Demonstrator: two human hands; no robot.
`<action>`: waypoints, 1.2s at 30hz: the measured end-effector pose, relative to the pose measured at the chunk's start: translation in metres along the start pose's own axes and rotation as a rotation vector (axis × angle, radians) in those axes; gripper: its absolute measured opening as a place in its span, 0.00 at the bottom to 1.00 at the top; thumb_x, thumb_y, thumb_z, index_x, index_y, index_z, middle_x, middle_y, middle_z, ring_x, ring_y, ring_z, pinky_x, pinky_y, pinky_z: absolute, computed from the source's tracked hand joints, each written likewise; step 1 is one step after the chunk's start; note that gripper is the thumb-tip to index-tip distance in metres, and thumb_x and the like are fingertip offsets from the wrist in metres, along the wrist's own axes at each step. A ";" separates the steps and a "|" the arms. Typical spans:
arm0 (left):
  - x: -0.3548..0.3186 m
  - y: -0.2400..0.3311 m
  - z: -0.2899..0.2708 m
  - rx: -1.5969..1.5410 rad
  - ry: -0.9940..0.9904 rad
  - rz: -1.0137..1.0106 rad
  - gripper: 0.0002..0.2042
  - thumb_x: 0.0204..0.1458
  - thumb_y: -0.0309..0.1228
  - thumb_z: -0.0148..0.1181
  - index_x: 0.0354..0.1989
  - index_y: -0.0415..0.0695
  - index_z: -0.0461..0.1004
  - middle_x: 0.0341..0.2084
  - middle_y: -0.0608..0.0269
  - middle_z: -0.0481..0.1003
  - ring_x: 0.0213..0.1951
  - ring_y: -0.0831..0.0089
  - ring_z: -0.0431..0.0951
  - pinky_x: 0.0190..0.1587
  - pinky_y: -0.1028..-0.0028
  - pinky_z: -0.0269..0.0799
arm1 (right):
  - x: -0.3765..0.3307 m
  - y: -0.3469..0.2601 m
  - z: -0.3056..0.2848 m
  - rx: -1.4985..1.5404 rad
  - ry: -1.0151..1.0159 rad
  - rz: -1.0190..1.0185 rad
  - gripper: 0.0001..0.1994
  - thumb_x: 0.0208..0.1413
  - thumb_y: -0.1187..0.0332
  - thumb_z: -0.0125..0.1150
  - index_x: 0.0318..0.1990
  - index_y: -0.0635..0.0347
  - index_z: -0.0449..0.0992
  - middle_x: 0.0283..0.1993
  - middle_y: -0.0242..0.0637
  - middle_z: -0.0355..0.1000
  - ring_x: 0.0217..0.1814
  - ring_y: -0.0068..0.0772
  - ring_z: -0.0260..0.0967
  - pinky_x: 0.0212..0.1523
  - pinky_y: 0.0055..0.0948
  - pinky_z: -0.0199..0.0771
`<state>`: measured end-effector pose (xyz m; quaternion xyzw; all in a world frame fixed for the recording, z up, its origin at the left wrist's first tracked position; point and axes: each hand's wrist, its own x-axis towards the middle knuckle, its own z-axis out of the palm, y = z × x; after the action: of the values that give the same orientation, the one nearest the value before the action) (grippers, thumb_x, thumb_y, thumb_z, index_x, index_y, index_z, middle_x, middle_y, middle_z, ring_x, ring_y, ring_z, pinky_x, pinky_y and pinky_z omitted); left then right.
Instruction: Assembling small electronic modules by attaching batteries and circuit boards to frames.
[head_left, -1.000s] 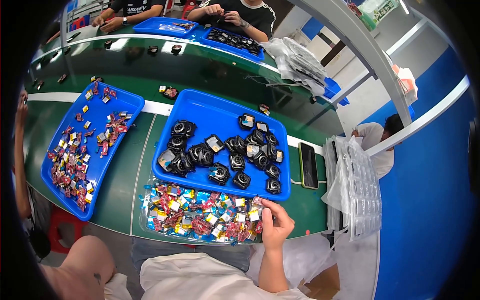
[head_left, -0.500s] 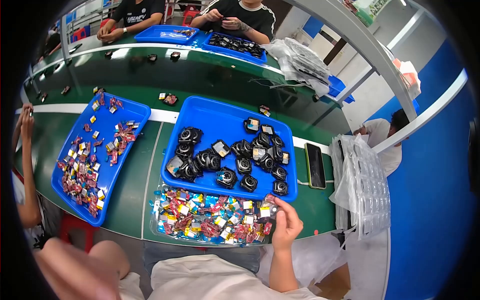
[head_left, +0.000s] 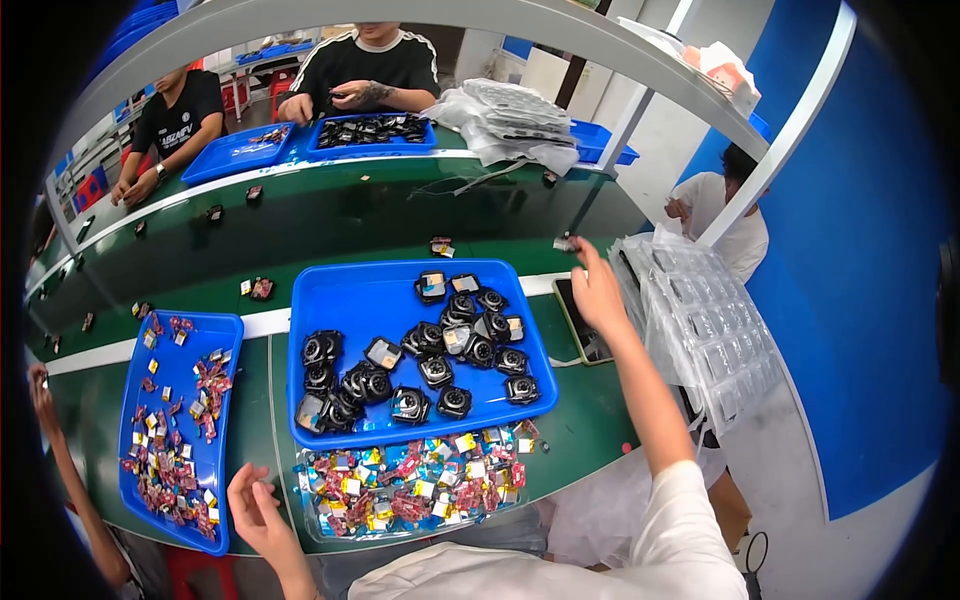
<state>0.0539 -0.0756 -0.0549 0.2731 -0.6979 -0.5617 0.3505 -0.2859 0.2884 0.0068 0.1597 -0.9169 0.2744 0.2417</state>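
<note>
My right arm reaches forward over the green bench. At the fingertips of my right hand (head_left: 600, 290), which look pinched, is a small dark and whitish part (head_left: 566, 243), blurred. My left hand (head_left: 255, 508) is raised near the bench's front edge with fingers loosely curled and apart, holding nothing. To its right, a clear tray (head_left: 312, 522) is heaped with red circuit boards, white-and-yellow batteries and blue bits (head_left: 425, 490). Behind that stands a blue tray (head_left: 465, 408) of black watch cases (head_left: 410, 404), some with pale backs or screens showing.
Left stands another blue tray (head_left: 228, 440) of boards and batteries. A phone (head_left: 583, 322) lies under my right forearm, beside stacked clear plastic trays (head_left: 700, 330). Small assemblies (head_left: 441, 246) dot the green strip. A grey frame (head_left: 640, 85) crosses overhead. Co-workers sit opposite; another person's arm (head_left: 85, 480) is at left.
My right hand has moved from the clear tray's right end forward to the green strip beyond the phone. My left hand has come up from a blur at lower left. The view has shifted.
</note>
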 end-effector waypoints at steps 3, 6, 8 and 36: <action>0.003 -0.001 0.004 0.001 0.010 0.038 0.10 0.59 0.27 0.47 0.47 0.37 0.68 0.36 0.62 0.73 0.33 0.82 0.67 0.37 0.82 0.63 | 0.050 0.042 0.028 -0.245 -0.139 0.278 0.28 0.51 0.60 0.43 0.60 0.63 0.59 0.52 0.60 0.66 0.56 0.57 0.63 0.56 0.48 0.62; 0.002 0.002 0.004 -0.065 0.010 -0.007 0.09 0.59 0.26 0.47 0.45 0.36 0.69 0.36 0.62 0.74 0.33 0.82 0.67 0.38 0.82 0.63 | 0.075 0.083 0.048 -0.263 -0.207 0.467 0.30 0.51 0.53 0.41 0.61 0.58 0.57 0.55 0.59 0.64 0.59 0.58 0.61 0.59 0.49 0.59; 0.002 0.001 0.004 -0.066 0.014 -0.005 0.09 0.59 0.26 0.48 0.45 0.36 0.69 0.35 0.62 0.74 0.33 0.82 0.67 0.38 0.82 0.63 | 0.079 0.076 0.048 -0.312 -0.258 0.599 0.30 0.52 0.52 0.42 0.61 0.56 0.57 0.59 0.56 0.62 0.62 0.56 0.58 0.59 0.49 0.57; -0.008 0.042 0.028 0.214 -0.287 0.534 0.02 0.42 0.20 0.60 0.23 0.41 0.77 0.29 0.62 0.76 0.34 0.66 0.70 0.37 0.71 0.65 | -0.163 -0.205 0.006 0.216 -0.488 -0.417 0.13 0.41 0.71 0.66 0.39 0.55 0.78 0.28 0.32 0.62 0.31 0.32 0.60 0.27 0.29 0.62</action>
<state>0.0366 -0.0432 -0.0188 0.0336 -0.8422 -0.4062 0.3529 -0.0649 0.1477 0.0035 0.4295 -0.8610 0.2682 0.0478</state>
